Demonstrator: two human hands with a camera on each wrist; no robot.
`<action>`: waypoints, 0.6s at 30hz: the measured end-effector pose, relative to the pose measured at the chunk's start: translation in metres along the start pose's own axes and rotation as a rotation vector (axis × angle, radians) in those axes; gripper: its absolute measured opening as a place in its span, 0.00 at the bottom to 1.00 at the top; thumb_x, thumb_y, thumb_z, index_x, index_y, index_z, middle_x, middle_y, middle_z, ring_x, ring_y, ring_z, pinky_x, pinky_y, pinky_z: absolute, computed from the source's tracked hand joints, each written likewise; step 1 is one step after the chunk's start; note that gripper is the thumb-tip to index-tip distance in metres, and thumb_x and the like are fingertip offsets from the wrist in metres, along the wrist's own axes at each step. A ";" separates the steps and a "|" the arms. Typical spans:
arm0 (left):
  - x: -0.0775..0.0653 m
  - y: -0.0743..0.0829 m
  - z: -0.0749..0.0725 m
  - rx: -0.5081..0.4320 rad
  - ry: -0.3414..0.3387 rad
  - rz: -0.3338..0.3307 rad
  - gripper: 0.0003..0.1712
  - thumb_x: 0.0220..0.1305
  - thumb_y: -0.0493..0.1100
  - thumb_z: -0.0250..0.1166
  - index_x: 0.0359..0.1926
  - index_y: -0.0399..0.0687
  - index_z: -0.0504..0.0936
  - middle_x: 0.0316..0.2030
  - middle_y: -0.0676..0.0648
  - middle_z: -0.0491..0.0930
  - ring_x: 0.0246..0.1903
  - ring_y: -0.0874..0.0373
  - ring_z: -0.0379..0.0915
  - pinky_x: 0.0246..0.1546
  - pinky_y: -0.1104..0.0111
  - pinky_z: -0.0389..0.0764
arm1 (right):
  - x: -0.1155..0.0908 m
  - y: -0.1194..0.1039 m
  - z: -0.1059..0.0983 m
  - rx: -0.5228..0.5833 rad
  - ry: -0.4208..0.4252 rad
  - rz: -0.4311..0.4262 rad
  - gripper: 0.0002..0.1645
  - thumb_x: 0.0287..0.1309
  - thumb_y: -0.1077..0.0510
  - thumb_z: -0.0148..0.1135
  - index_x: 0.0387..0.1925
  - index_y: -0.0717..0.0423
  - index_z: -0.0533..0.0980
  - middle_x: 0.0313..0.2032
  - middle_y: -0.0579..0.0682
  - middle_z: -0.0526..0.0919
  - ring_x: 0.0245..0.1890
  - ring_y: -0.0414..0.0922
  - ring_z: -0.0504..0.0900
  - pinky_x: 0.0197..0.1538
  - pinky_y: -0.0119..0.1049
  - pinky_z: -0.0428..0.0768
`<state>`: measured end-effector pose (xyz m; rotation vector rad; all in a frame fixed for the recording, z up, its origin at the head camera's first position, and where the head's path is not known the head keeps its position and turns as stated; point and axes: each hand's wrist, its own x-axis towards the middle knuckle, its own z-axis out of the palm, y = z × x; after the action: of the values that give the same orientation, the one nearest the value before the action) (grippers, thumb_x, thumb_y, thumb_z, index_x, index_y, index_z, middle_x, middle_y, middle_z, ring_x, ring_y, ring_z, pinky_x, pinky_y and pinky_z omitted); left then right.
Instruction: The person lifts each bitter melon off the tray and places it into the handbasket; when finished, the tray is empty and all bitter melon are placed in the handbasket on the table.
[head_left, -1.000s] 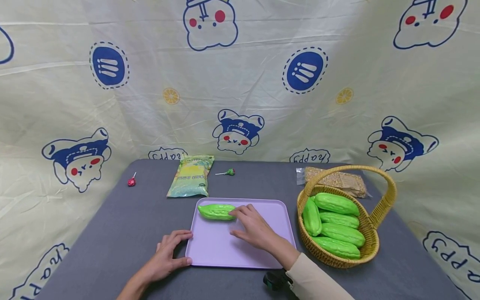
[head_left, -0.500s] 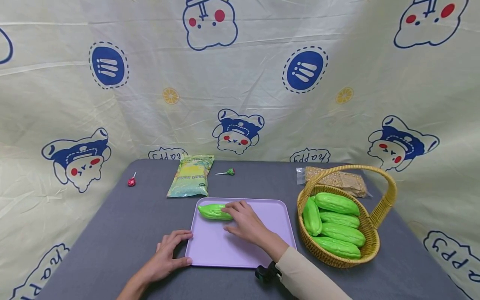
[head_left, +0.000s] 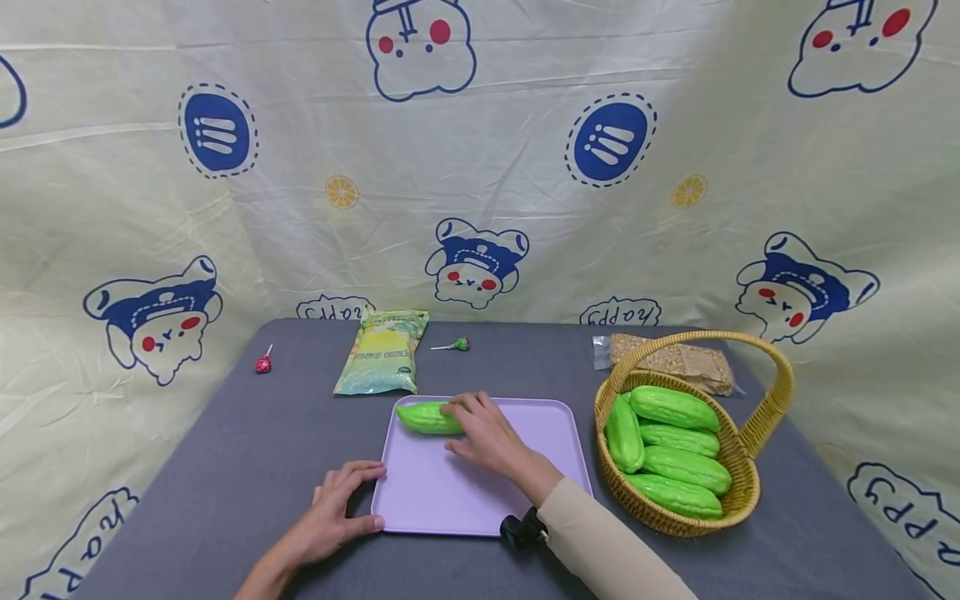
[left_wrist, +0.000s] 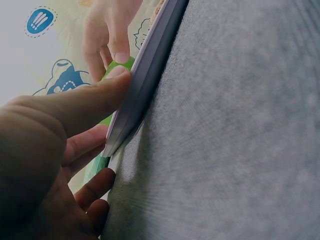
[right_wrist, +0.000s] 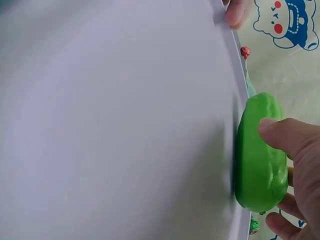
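A green bitter melon (head_left: 427, 418) lies at the back left of a lilac tray (head_left: 420, 508). My right hand (head_left: 487, 437) is over the melon's right end. In the right wrist view its thumb (right_wrist: 280, 132) lies across the near side of the melon (right_wrist: 260, 165), with curved fingers behind it, partly hidden. My left hand (head_left: 337, 508) touches the tray's left edge, fingertips higher up and thumb near the front corner. In the left wrist view the left thumb (left_wrist: 100, 95) meets the tray rim (left_wrist: 140, 80), its fingers spread below.
Right of the tray stands a wicker basket (head_left: 660, 521) of several bitter melons, its tall handle raised. A bag of grains (head_left: 678, 362) lies behind it. At the back are a green-yellow packet (head_left: 382, 354), a green lollipop (head_left: 461, 343) and a red lollipop (head_left: 263, 364).
My right hand has slid left and slightly back along the bitter melon, covering more of it. The melon has shifted or rolled a little. The left hand stays at the tray's edge.
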<state>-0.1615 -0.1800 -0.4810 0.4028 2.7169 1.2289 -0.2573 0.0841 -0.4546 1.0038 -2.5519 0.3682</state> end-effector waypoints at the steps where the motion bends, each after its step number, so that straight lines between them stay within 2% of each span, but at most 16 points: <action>1: 0.000 0.000 0.000 0.000 0.001 0.001 0.34 0.50 0.56 0.70 0.59 0.55 0.72 0.61 0.52 0.66 0.57 0.52 0.55 0.45 0.61 0.53 | 0.001 0.000 0.000 0.005 -0.005 0.006 0.32 0.47 0.48 0.71 0.54 0.53 0.75 0.51 0.51 0.78 0.48 0.49 0.74 0.51 0.42 0.71; 9: 0.000 0.000 0.000 -0.002 0.002 -0.001 0.34 0.50 0.56 0.71 0.59 0.54 0.72 0.62 0.52 0.66 0.58 0.51 0.55 0.45 0.61 0.53 | 0.010 0.003 0.003 -0.004 -0.071 0.063 0.33 0.49 0.48 0.70 0.57 0.52 0.73 0.52 0.51 0.77 0.49 0.49 0.72 0.53 0.42 0.71; 18: 0.001 0.000 0.001 -0.006 0.004 0.002 0.34 0.50 0.55 0.71 0.59 0.55 0.73 0.61 0.51 0.67 0.58 0.51 0.55 0.44 0.61 0.53 | 0.017 0.007 0.008 0.036 -0.113 0.134 0.32 0.51 0.48 0.69 0.57 0.51 0.72 0.52 0.50 0.77 0.48 0.48 0.72 0.52 0.42 0.70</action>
<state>-0.1622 -0.1796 -0.4815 0.4031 2.7160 1.2391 -0.2756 0.0764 -0.4551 0.8924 -2.7316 0.4065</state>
